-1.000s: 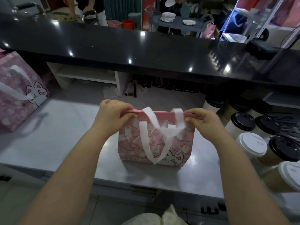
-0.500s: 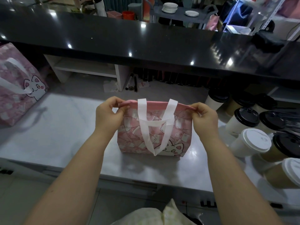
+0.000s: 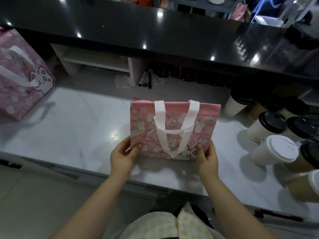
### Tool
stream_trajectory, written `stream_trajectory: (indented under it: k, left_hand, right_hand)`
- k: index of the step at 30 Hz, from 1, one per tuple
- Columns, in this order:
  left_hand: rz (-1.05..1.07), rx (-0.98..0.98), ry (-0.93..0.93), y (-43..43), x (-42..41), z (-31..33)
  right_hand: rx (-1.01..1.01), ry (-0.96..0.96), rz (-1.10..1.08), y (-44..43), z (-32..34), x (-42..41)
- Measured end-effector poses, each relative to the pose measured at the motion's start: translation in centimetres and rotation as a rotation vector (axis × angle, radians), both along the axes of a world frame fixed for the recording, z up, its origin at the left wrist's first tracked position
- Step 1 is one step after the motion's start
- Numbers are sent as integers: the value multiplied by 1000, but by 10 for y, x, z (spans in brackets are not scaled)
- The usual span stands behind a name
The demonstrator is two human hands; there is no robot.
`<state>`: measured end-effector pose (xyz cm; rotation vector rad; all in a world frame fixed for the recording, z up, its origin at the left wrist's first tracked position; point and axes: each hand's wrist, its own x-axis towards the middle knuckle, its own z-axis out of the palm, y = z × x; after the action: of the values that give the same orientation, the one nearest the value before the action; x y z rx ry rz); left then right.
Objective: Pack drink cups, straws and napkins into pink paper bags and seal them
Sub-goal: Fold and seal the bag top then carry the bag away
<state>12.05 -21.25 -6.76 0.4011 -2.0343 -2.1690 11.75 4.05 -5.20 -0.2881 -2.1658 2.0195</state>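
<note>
A pink paper bag (image 3: 145,128) with a cat print and white handles stands upright on the white counter (image 3: 72,128), its top edge folded flat and closed. My left hand (image 3: 123,155) grips its lower left corner, thumb on the front face. My right hand (image 3: 207,156) grips its lower right corner the same way. A group of lidded drink cups stands at the right: a white-lidded cup (image 3: 274,150) nearest, a black-lidded cup (image 3: 266,125) behind it. What is inside the bag is hidden.
A second, larger pink cat bag (image 3: 22,78) stands at the counter's left end. A black raised counter (image 3: 155,31) runs across the back, with a white shelf (image 3: 96,61) and pens (image 3: 149,79) under it. More cups crowd the right edge.
Both hands have let go of the bag's top corners and slid down to its bottom corners. The handles now hang flat against the front.
</note>
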Motion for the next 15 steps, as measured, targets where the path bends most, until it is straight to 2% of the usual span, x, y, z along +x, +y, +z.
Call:
stream_trajectory:
  k: [4,10,15]
  left_hand:
    - [124,-9,-4,6,-7,15]
    - [342,40,42,-14,-11,48]
    - [479,79,35,-19,22,54]
  right_hand:
    - [-61,-46,93,-6,16,-26]
    - [-150,-125,376,-16,46,-64]
    - [-195,-103,430,-40,59,-75]
